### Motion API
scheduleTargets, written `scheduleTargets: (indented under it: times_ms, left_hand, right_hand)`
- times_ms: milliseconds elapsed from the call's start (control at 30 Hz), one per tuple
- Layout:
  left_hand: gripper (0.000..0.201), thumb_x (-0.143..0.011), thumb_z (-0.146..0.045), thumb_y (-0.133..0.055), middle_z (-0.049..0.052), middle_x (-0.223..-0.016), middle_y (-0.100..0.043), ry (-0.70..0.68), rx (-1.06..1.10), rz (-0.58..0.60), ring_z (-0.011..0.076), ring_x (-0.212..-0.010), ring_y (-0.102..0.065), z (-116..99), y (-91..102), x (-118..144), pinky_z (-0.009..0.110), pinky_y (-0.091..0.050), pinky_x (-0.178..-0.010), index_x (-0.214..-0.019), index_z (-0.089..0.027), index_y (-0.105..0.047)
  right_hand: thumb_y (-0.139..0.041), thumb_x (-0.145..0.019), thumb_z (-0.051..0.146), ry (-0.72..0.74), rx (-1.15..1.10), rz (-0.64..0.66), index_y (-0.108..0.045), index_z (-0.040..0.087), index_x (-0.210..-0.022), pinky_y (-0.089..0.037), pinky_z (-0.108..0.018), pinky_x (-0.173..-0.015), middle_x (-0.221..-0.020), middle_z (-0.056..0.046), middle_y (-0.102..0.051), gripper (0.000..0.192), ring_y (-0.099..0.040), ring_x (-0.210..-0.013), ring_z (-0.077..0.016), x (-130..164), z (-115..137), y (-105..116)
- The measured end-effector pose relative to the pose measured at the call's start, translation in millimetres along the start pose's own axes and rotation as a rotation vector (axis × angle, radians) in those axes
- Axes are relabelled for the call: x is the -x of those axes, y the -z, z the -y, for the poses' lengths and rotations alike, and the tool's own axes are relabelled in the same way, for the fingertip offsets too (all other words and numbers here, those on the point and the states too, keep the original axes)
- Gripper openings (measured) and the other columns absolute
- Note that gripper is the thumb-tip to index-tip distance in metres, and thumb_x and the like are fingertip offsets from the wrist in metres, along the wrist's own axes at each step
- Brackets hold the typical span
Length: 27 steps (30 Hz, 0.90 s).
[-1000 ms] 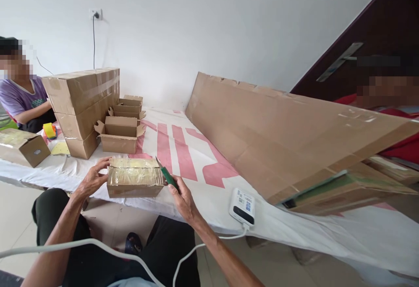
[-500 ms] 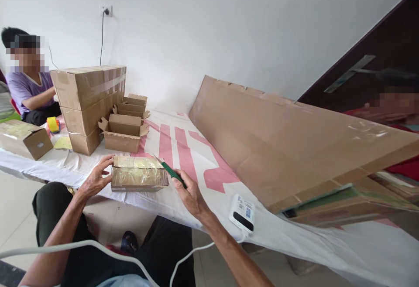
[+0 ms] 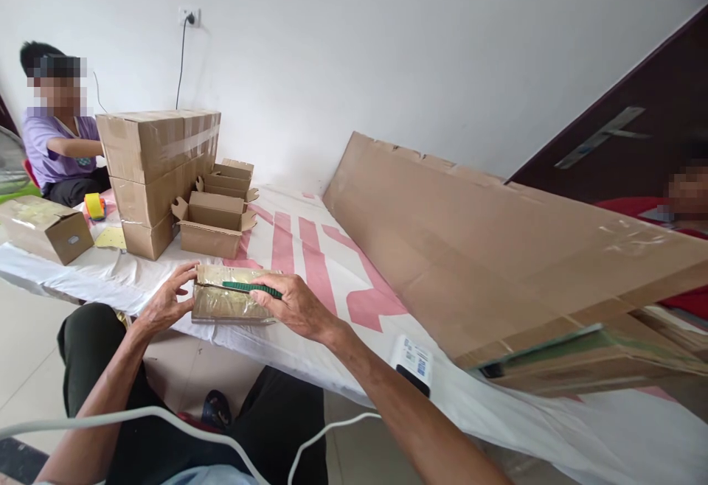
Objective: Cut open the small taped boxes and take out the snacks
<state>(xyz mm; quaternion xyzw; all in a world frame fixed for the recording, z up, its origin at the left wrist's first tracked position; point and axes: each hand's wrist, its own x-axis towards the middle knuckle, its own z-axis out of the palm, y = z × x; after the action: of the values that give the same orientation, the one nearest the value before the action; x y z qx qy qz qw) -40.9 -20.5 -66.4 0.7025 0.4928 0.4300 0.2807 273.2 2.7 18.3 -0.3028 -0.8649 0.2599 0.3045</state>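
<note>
The left hand (image 3: 166,301) reaches in from the lower left, forearm angled up toward the table edge, its fingers spread and curled against the left end of the taped box (image 3: 229,302), steadying it without closing round it. The right hand (image 3: 293,306) comes in from the lower right on a long, nearly straight forearm, palm down over the box's right end, fingers closed on the green knife (image 3: 250,287). The knife lies almost flat across the top of the box, its tip pointing left toward the left hand.

The box sits between the two hands on the white cloth (image 3: 310,249) at the near table edge. Just beyond the hands stand open cartons (image 3: 213,223) and a stack of sealed ones (image 3: 158,168); right of the right forearm lies a white device (image 3: 412,362).

Half a second earlier the right hand sat off the box's right end with the knife slanting up and away at the corner. It has since swung over the box and laid the knife along the top. The left hand has kept its hold.
</note>
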Motion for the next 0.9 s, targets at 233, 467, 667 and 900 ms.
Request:
scheduleTargets:
  times_ms: [233,467,667,900]
  left_hand:
    - [0.052,-0.085,-0.032,-0.073,0.011,-0.168,-0.052,0.002,-0.006,0.018,0.0353,-0.145,-0.06,-2.1,0.7,0.2,0.041,-0.062,-0.1,-0.137,-0.03,-0.075]
    - [0.052,-0.083,-0.031,-0.074,0.01,-0.167,-0.053,0.01,-0.018,0.016,0.035,-0.144,-0.061,-2.6,1.2,-1.5,0.042,-0.061,-0.1,-0.135,-0.031,-0.076]
    - [0.052,-0.083,-0.032,-0.074,0.01,-0.165,-0.055,0.001,-0.01,-0.003,0.0345,-0.14,-0.063,-1.6,0.0,-3.2,0.043,-0.062,-0.098,-0.135,-0.031,-0.076]
    - [0.052,-0.082,-0.032,-0.074,0.01,-0.166,-0.055,0.007,-0.014,0.006,0.0345,-0.139,-0.064,-2.0,0.3,-3.7,0.043,-0.062,-0.098,-0.134,-0.031,-0.076]
  right_hand:
    - [-0.059,-0.104,0.033,-0.011,0.056,0.051,-0.083,0.021,-0.106,-0.049,-0.029,-0.072,-0.087,-0.003,-0.079,0.027,-0.067,-0.077,-0.0172,-10.1,12.8,5.8]
    - [-0.063,-0.102,0.023,0.015,0.195,0.09,-0.084,0.021,-0.099,-0.044,-0.028,-0.07,-0.084,-0.001,-0.078,0.022,-0.064,-0.072,-0.0152,-22.7,22.1,8.6]
    - [-0.064,-0.102,0.024,0.052,0.303,0.113,-0.083,0.022,-0.096,-0.041,-0.028,-0.072,-0.089,-0.003,-0.08,0.021,-0.064,-0.078,-0.0152,-36.0,29.6,7.0]
    - [-0.064,-0.1,0.023,0.055,0.437,0.165,-0.075,0.02,-0.077,-0.031,-0.029,-0.065,-0.075,-0.001,-0.072,0.026,-0.053,-0.066,-0.0131,-48.9,34.4,6.9]
